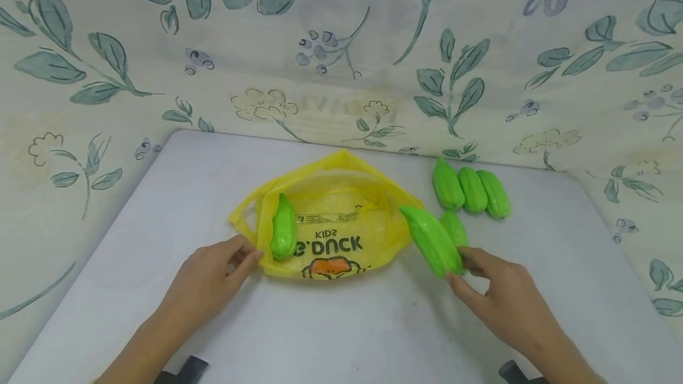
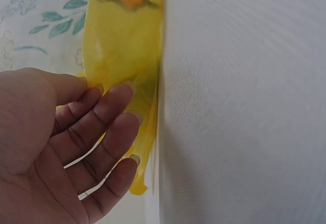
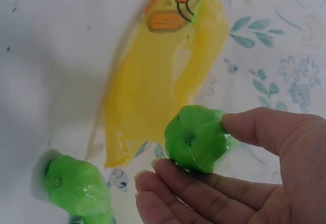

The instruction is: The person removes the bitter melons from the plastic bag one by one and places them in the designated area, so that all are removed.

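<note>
A yellow plastic bag (image 1: 381, 236) with a printed duck picture and upside-down lettering lies on the table, its mouth spread wide. My left hand (image 1: 216, 271) pinches its near-left edge between thumb and index finger, the other fingers loosely bent in the left wrist view. One glossy green elongated vegetable (image 1: 284, 231) lies inside the bag's left side. Raised just right of the bag, another pointed green vegetable (image 1: 429, 239) is gripped at its blunt end by the thumb and fingers of my right hand (image 1: 501, 289). Behind it, a partly hidden green vegetable (image 1: 455, 227) rests on the table.
Three more green vegetables (image 1: 472, 189) lie side by side at the back right of the white table (image 1: 347, 325). A flower-patterned cloth (image 1: 341, 46) hangs behind and around the table. Dark strap ends (image 1: 192, 369) show near both wrists.
</note>
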Tool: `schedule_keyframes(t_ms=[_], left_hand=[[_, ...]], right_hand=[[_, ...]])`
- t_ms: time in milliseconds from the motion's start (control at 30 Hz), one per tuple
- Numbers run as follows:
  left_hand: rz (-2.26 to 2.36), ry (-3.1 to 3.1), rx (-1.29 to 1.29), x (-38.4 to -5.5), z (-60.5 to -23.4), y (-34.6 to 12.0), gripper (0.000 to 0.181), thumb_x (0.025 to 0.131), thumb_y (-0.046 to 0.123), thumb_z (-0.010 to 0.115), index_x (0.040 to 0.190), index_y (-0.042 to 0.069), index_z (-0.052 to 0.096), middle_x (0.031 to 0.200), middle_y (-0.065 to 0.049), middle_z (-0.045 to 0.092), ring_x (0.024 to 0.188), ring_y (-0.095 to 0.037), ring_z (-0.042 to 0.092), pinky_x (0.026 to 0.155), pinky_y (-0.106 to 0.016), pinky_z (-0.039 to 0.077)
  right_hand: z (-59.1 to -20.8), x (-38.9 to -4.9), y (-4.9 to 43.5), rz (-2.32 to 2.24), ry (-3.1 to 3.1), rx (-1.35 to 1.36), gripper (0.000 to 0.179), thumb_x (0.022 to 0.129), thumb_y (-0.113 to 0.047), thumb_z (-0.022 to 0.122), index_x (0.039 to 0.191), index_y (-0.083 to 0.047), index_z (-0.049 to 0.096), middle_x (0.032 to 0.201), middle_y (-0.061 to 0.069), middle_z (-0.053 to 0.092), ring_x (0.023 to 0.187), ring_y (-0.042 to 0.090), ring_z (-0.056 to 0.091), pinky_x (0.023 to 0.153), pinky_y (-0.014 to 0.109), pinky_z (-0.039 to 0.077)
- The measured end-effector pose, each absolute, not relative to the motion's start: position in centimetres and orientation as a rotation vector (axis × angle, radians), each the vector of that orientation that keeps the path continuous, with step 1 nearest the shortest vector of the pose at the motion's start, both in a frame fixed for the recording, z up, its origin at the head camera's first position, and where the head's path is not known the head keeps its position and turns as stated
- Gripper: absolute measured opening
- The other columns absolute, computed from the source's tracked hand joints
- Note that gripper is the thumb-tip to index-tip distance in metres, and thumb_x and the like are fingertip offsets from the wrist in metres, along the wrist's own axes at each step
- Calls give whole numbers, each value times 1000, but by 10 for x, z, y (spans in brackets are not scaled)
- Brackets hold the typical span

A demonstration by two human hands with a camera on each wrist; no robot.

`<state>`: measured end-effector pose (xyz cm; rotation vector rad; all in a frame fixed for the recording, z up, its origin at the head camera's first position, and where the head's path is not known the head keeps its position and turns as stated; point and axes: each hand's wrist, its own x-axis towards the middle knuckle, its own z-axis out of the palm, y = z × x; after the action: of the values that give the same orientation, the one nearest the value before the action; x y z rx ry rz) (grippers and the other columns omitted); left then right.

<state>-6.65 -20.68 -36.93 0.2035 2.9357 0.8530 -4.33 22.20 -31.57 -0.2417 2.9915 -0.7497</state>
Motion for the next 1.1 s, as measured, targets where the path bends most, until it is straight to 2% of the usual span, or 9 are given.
schedule_keyframes(t_ms=[133,600,1100], left_hand=[[864,2939,217,-67,-369,-207,12,102,28,70,98,16,69,81,11,68,72,-9,58,66,-33,49],[860,2923,202,-67,-369,-206,14,103,29,69,100,15,69,81,11,68,72,-9,58,67,-34,50],[846,2911,197,-69,-371,-207,17,104,31,68,100,14,69,82,11,68,72,-10,57,65,-34,49]], right_hand=[[-316,-43,225,-734,2992,-216,48,96,-29,79,132,0,67,117,15,75,105,32,72,76,47,61],[-318,-38,241,-733,3065,-201,45,97,-30,78,131,-2,67,114,13,76,106,34,73,84,54,59],[-324,-39,262,-709,3088,-125,49,99,-33,75,132,2,65,110,18,76,100,44,73,85,59,57]])
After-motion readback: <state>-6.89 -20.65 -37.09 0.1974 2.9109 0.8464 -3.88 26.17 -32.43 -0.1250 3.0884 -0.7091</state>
